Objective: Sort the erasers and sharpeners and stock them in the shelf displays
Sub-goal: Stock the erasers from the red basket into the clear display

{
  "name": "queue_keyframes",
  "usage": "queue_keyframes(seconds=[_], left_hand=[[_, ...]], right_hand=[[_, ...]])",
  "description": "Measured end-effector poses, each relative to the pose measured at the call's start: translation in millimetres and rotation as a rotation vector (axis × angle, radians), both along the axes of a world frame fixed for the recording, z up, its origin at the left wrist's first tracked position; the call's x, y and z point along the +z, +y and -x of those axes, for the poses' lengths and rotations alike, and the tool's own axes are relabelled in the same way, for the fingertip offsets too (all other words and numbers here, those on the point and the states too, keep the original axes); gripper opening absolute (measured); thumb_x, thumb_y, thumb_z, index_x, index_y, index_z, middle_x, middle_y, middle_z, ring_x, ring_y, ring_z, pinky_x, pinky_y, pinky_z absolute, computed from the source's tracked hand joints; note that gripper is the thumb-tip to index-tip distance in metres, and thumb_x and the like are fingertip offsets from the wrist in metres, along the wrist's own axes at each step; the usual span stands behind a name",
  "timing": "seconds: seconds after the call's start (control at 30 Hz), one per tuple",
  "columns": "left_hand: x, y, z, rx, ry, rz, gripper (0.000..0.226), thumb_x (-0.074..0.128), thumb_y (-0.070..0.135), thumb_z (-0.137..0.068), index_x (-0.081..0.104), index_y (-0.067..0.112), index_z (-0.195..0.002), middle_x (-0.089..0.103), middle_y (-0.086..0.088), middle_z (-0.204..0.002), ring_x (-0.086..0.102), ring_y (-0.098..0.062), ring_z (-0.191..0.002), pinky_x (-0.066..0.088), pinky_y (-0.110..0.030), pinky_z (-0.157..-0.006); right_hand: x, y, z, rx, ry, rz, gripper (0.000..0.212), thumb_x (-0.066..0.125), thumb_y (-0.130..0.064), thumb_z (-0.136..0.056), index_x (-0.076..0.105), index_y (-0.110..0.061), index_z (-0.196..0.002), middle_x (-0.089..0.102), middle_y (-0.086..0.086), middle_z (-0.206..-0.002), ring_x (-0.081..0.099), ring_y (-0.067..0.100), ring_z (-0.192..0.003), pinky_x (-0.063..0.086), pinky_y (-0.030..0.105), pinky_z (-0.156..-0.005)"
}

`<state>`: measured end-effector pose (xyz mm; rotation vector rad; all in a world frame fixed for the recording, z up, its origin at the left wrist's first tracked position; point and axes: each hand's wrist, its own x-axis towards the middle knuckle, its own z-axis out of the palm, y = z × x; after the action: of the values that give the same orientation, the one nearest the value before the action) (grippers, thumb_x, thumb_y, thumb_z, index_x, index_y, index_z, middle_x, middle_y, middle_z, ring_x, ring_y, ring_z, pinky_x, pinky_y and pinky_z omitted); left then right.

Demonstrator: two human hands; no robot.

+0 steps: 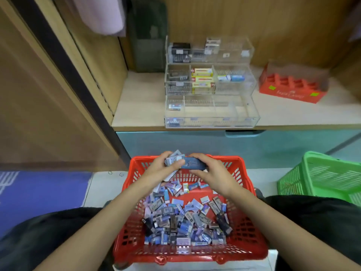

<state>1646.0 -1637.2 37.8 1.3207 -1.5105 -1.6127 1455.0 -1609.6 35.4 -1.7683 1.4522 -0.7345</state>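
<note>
Left of the clear tiered display point(213, 122) I see open shelf point(140, 106), and its front compartments are open-topped. A red tray point(289, 95) stands near its right, and a dark box point(149, 53) sits behind its left corner.

Two hands held packs, close together out in front.

Both bare arms reached forward and leaned in toward each other, the left arm point(109, 218) coming from the lower left and the right arm point(273, 218) from the lower right. The left hand point(163, 170) had its fingers curled round a bunch of small packs point(172, 160), with its thumb pressed on them. The right hand point(212, 173) was turned palm down and pinched a long blue pack point(193, 164) between its thumb and fingers. The two hands were just beside each other, thumbs nearly touching.
</note>
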Motion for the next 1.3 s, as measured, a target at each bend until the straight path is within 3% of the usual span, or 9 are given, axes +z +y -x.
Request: queue_keyframes(seconds=[0.17,0.3,0.43,0.57,0.73,0.87,1.0,1.13,1.3], left_hand=[[37.8,0.7,1.5,0.021,0.057,0.025,0.024,0.058,0.025,-0.091,0.055,0.009,-0.109,0.055,0.010,-0.055,0.047,0.001,-0.040,0.035,-0.011,-0.038],[68.4,-2.0,6.2,0.032,0.167,-0.019,0.034,0.058,0.035,-0.085,0.054,0.012,-0.110,0.059,-0.001,-0.064,0.041,-0.008,-0.040,0.028,-0.017,-0.034],[87.8,-14.6,12.3,0.087,0.201,0.011,0.031,0.048,0.038,-0.091,0.055,0.014,-0.108,0.059,-0.007,-0.068,0.037,-0.008,-0.036,0.025,-0.015,-0.032],[103.3,-33.0,17.0,0.169,0.205,0.060,0.031,0.036,0.034,-0.100,0.055,0.011,-0.107,0.058,-0.004,-0.061,0.034,-0.009,-0.034,0.024,-0.014,-0.032],[115.8,-61.9,13.4,0.309,0.161,0.134,0.028,0.041,0.035,-0.098,0.056,0.011,-0.097,0.046,-0.006,-0.052,0.036,-0.012,-0.036,0.024,-0.017,-0.032],[118.5,-86.5,7.2,0.393,0.193,0.144,0.027,0.041,0.033,-0.098,0.055,0.010,-0.095,0.060,-0.005,-0.063,0.040,-0.008,-0.034,0.025,-0.017,-0.031],[113.6,-113.2,0.0,0.447,0.203,0.113,0.029,0.042,0.036,-0.096,0.054,0.010,-0.094,0.064,-0.004,-0.063,0.039,-0.009,-0.034,0.026,-0.018,-0.031],[113.7,-140.0,-1.5,0.478,0.225,0.116,0.031,0.043,0.037,-0.095,0.054,0.008,-0.093,0.064,-0.006,-0.065,0.041,-0.010,-0.037,0.025,-0.018,-0.037],[109.2,-163.3,-3.1,0.462,0.227,0.166,0.031,0.043,0.035,-0.094,0.058,0.007,-0.097,0.064,-0.012,-0.069,0.039,-0.011,-0.035,0.024,-0.017,-0.038]], right_hand=[[38.2,-1.2,0.9,-0.053,-0.114,-0.031,0.051,0.072,-0.021,-0.082,0.045,-0.027,-0.124,0.065,-0.002,-0.109,0.063,0.006,-0.095,0.047,0.021,-0.090],[66.2,-4.1,5.5,-0.071,-0.069,0.136,0.035,0.070,-0.016,-0.083,0.050,-0.017,-0.113,0.050,-0.017,-0.080,0.052,-0.013,-0.071,0.038,0.009,-0.066],[88.7,-17.2,8.5,-0.083,0.000,0.364,0.032,0.073,-0.022,-0.077,0.060,-0.013,-0.105,0.052,-0.005,-0.097,0.048,-0.009,-0.088,0.035,0.006,-0.077],[102.4,-37.1,7.8,-0.089,0.011,0.423,0.033,0.069,-0.028,-0.075,0.064,-0.012,-0.103,0.051,-0.005,-0.095,0.047,-0.010,-0.089,0.034,0.006,-0.076],[113.8,-72.6,6.3,-0.081,0.032,0.434,0.041,0.066,-0.037,-0.075,0.065,-0.014,-0.109,0.054,-0.011,-0.096,0.048,-0.009,-0.080,0.036,0.008,-0.070],[120.4,-106.0,5.1,-0.090,0.043,0.474,0.044,0.060,-0.046,-0.076,0.065,-0.017,-0.109,0.058,-0.009,-0.100,0.052,-0.001,-0.086,0.043,0.020,-0.078],[136.3,-159.7,10.5,-0.176,0.074,0.488,0.038,0.070,-0.034,-0.080,0.066,-0.015,-0.112,0.060,-0.004,-0.105,0.057,0.010,-0.097,0.041,0.019,-0.083],[153.9,-224.1,12.0,-0.279,0.165,0.482,0.038,0.070,-0.028,-0.083,0.064,-0.012,-0.117,0.061,0.002,-0.107,0.058,0.021,-0.100,0.038,0.022,-0.080],[165.8,-296.2,5.2,-0.316,0.397,0.391,0.033,0.064,-0.039,-0.086,0.063,-0.021,-0.114,0.065,0.003,-0.110,0.059,0.026,-0.102,0.050,0.037,-0.077]])
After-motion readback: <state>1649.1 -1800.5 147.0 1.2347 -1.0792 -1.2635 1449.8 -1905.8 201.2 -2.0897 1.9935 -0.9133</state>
